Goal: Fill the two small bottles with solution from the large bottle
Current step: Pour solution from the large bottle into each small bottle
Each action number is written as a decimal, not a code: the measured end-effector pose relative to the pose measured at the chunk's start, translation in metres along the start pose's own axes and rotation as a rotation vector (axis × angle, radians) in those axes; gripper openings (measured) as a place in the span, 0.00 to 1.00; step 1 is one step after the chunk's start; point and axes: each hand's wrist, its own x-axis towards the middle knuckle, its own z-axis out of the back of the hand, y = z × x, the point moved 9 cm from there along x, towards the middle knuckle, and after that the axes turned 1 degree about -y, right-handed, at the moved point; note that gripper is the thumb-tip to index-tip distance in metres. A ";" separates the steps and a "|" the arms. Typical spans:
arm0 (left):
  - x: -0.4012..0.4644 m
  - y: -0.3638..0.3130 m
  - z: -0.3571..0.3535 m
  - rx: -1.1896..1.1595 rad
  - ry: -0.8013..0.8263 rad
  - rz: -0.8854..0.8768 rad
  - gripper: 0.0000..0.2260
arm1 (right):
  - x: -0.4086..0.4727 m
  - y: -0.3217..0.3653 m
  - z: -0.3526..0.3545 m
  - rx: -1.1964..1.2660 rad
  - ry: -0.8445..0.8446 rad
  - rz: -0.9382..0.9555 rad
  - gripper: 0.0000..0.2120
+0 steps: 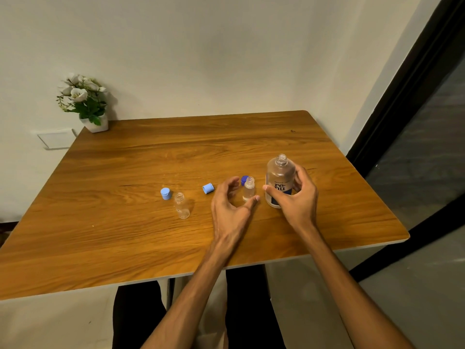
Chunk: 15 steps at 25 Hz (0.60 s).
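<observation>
Clear plastic large bottle [280, 181] with dark label, uncapped and upright on wooden table [151, 235], wrapped in right hand [298, 195]; left hand [231, 205] spread wide around, seemingly not gripping, open small clear bottle [248, 188] just beside it. Best steadied first, then tipped slowly, neck over neck. Second small clear bottle [182, 205] apart to the left, apparently empty; contents of nearer one unclear.

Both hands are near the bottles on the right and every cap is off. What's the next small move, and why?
Probably close the left hand on the small bottle to steady it. That hand is open and curled around it, seemingly without a grip, while the right hand already holds the open large bottle upright beside it. The other small bottle stands apart to the left.
</observation>
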 end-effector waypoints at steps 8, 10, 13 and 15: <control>-0.049 -0.022 0.106 0.020 -0.421 -0.199 0.11 | -0.037 0.037 -0.009 0.000 0.093 0.019 0.37; -0.045 -0.010 0.127 0.077 -0.485 -0.112 0.18 | -0.044 0.053 -0.016 -0.034 0.115 0.061 0.37; -0.025 0.010 0.137 0.186 -0.400 0.032 0.30 | -0.051 0.080 -0.029 -0.106 0.151 0.124 0.39; -0.016 0.019 0.136 0.232 -0.316 0.056 0.26 | -0.054 0.098 -0.037 -0.173 0.173 0.196 0.38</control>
